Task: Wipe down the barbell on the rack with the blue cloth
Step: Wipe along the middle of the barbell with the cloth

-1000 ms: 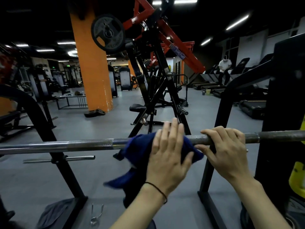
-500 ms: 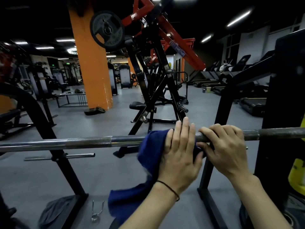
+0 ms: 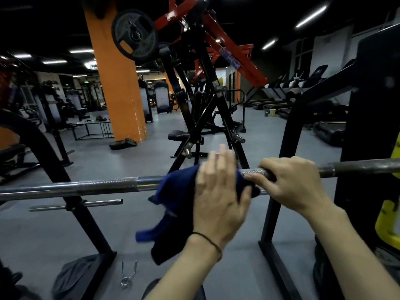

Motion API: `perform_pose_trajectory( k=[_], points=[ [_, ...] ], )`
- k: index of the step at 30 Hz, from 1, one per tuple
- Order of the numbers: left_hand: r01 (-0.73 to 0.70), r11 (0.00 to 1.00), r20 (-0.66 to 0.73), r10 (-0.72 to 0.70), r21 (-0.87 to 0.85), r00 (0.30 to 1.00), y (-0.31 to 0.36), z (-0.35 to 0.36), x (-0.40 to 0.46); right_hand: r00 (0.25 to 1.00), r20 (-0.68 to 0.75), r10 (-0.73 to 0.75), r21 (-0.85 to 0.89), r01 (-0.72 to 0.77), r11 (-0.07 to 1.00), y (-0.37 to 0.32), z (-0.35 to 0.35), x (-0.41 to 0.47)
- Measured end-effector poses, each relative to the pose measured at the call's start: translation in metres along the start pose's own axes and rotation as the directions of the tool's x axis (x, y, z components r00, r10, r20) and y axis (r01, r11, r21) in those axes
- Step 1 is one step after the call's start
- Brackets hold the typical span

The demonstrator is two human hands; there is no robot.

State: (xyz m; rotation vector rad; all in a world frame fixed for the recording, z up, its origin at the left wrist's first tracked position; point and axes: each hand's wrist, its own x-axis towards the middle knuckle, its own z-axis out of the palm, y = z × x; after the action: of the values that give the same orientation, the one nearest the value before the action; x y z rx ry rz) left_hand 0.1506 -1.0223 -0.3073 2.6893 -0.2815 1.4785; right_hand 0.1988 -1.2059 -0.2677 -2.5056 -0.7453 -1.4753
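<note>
A steel barbell (image 3: 104,186) runs across the view, resting on a black rack (image 3: 281,161). A blue cloth (image 3: 175,191) is draped over the bar near its middle, its loose end hanging below. My left hand (image 3: 218,200) presses the cloth against the bar with fingers straight and slightly blurred. Just to the right, my right hand (image 3: 294,185) grips the bare bar, fingers curled over it and thumb touching the cloth's edge.
The rack's left upright (image 3: 65,191) carries a short steel peg (image 3: 75,205). A spring collar (image 3: 128,276) lies on the grey floor below. A black-and-red plate machine (image 3: 201,94) and an orange pillar (image 3: 116,83) stand behind. Something yellow (image 3: 389,221) sits at the right edge.
My left hand slid the cloth right along the bar up against my right hand, then a little back left; its fingers are lifted straighter now. The right hand kept its grip.
</note>
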Motion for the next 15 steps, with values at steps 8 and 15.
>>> perform_pose_trajectory(
  k=[8, 15],
  points=[
    [-0.103, 0.994, 0.033, 0.101, 0.047, 0.994, -0.06, -0.018, -0.015, 0.993, -0.114, -0.003, -0.021, 0.0, 1.0, 0.014, 0.002, -0.042],
    [0.015, 0.999, 0.006, -0.014, -0.033, 1.0, 0.001, -0.004, -0.003, 0.988, -0.138, 0.062, -0.037, -0.068, 0.997, 0.004, 0.01, -0.041]
  ],
)
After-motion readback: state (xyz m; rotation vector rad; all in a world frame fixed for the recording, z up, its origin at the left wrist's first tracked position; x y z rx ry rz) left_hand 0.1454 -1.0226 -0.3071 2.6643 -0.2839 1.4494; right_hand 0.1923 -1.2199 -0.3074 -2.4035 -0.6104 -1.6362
